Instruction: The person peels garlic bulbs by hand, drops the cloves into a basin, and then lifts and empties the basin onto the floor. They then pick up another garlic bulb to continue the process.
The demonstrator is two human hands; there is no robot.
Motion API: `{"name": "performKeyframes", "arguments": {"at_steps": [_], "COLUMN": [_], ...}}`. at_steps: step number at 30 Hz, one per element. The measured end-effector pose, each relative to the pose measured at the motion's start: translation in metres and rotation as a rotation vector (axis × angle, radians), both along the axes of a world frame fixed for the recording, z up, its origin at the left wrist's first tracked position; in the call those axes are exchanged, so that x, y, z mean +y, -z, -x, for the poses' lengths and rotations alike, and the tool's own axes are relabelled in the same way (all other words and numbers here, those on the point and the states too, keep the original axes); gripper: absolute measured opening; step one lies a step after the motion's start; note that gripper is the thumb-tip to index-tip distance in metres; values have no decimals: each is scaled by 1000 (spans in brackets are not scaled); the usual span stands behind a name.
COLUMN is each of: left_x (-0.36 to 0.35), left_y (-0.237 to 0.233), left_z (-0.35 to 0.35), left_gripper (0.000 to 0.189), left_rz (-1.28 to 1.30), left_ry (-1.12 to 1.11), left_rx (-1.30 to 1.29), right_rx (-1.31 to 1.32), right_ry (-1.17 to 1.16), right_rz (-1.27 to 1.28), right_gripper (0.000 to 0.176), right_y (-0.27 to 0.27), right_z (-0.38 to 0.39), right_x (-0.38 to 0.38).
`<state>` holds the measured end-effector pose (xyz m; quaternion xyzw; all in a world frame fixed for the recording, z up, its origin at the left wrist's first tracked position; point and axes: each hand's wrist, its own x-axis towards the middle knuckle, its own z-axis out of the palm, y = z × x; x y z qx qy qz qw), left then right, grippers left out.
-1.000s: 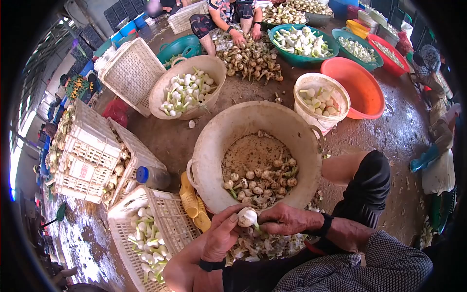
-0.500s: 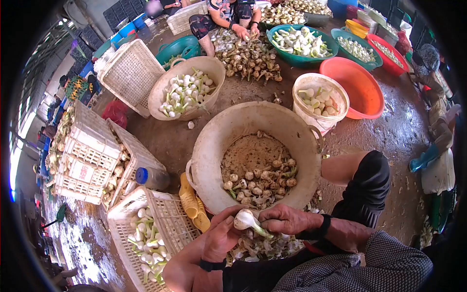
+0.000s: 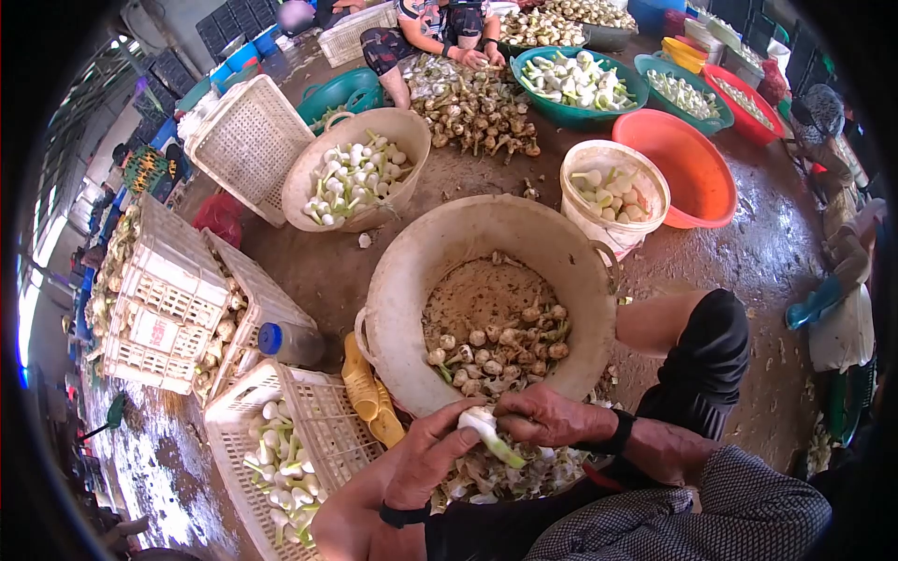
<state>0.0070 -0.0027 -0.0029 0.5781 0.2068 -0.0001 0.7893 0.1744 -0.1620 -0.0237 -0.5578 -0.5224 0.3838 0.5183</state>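
A white garlic bulb with a green stem is in my left hand, its fingers and thumb closed around it. The stem points down and to the right. Close against the bulb's upper right side is my right hand, its fingers pinched together; what they hold is hidden. Just beyond both hands stands a large pale tub with unpeeled garlic bulbs on its dirty bottom. Loose garlic peelings lie below my hands.
On the left stands a white crate of peeled garlic, beside yellow shoes and a blue-lidded jar. Ahead are a beige tub, a white bucket and an orange basin. A person sits behind a garlic heap.
The garlic bulb has turned in my left hand, its stem now pointing more steeply down. My right hand has moved from the stem to the bulb's upper side.
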Motion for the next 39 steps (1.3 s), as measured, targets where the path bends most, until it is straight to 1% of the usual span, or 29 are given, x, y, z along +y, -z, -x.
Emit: {"name": "performKeyframes", "arguments": {"at_steps": [2, 3, 4, 6, 7, 8, 10, 11, 12, 14, 15, 16, 17, 18, 19, 21, 22, 24, 25, 26, 28, 29, 30, 31, 32, 36, 38, 39], "left_x": [2, 2, 1, 0, -1, 0, 0, 0, 1, 1, 3, 4, 3, 3, 3, 3, 1, 1, 2, 3, 3, 3, 3, 3, 3, 1, -5, -4], "left_y": [-1, 2, 2, -2, -5, -5, -6, -6, -7, -7, -6, -6, -6, -5, -4, -3, -4, -2, 4, 7, 5, 3, 2, 1, 1, 0, 1, 2], "left_z": [-1, 0, 0, 0, -1, 0, 3, 2, 2, 2, 2, 2, 1, 1, 1, -1, -2, -2, -2, -3, -3, -3, -4, -4, -5, -6, -6, -6], "left_gripper": [49, 51, 53, 54, 55, 55, 51, 51, 51, 51, 51, 51, 49, 49, 48, 48, 48, 48, 46, 45, 45, 45, 45, 45, 46, 47, 52, 52], "left_rz": [-50, 9, 67, 78, 91, 91, 198, 198, 228, 257, 213, 169, 238, 238, 232, 227, 202, 177, 104, 31, 65, 96, 96, 157, 218, 244, 218, 217], "left_ry": [41, 20, -6, 7, 24, 26, 78, 78, 36, -12, -43, -73, -120, -122, -144, -164, -174, -181, -144, -107, -97, -89, -89, -66, -44, -26, -99, -99], "left_rx": [6, -18, -44, -59, -73, -74, -119, -121, -148, -174, -202, -229, -230, -231, -228, -224, -231, -235, -243, -251, -237, -225, -224, -264, -305, -297, -110, -111], "right_rx": [-56, -87, -88, -173, -158, -159, -184, -308, -307, -433, -356, -355, -50, 254, 253, 424, 426, 287, 149, 150, 342, 343, 445, 547, 547, 631, 666, 594], "right_ry": [69, 126, 122, 285, 365, 367, 416, 281, 280, 73, 9, 6, 4, 5, 5, -103, -102, -155, -107, -105, -116, -115, -147, -178, -179, -183, -170, -117], "right_rz": [-35, -44, -43, 46, 60, 60, 137, 104, 103, 148, 206, 205, 255, 301, 301, 245, 244, 221, 90, 90, 225, 225, 221, 217, 217, 224, 250, 218], "right_gripper": [16, 15, 15, 15, 14, 14, 13, 12, 12, 15, 23, 23, 27, 31, 31, 39, 39, 39, 37, 37, 35, 35, 34, 33, 33, 30, 30, 28], "right_y": [6, 9, 11, 14, 16, 18, 23, 34, 37, 40, 34, 27, 21, 15, 7, -4, -5, -3, 8, 9, 10, 11, 14, 15, 14, 0, -2, -2], "right_z": [-2, -2, -3, -9, -12, -13, -16, -19, -17, -13, -14, -14, -12, -10, -8, -4, -3, 3, 9, 11, 12, 10, 8, 7, 6, 7, 8, 9], "right_x": [2, 3, 3, 4, 5, 6, 7, 6, 3, 1, 1, 1, 2, 2, 2, 3, 3, 1, 3, 1, -1, -1, -2, -3, -3, -4, -4, -3]}}
